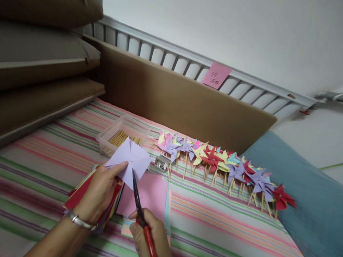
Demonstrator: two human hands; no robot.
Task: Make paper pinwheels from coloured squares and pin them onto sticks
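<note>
**Lilac paper square meets the scissor blades**

Lilac paper square [128,160] is pinched at its lower left edge in the left hand [99,192], raised over a stack of coloured sheets [149,196] on the striped bedcover [43,164]. The right hand [151,236] has its grip clenched around red-handled scissors [141,215], whose dark blades touch the square's lower edge. Behind sit a clear tub of wooden sticks [122,135] and a row of finished pinwheels [224,165].
</note>
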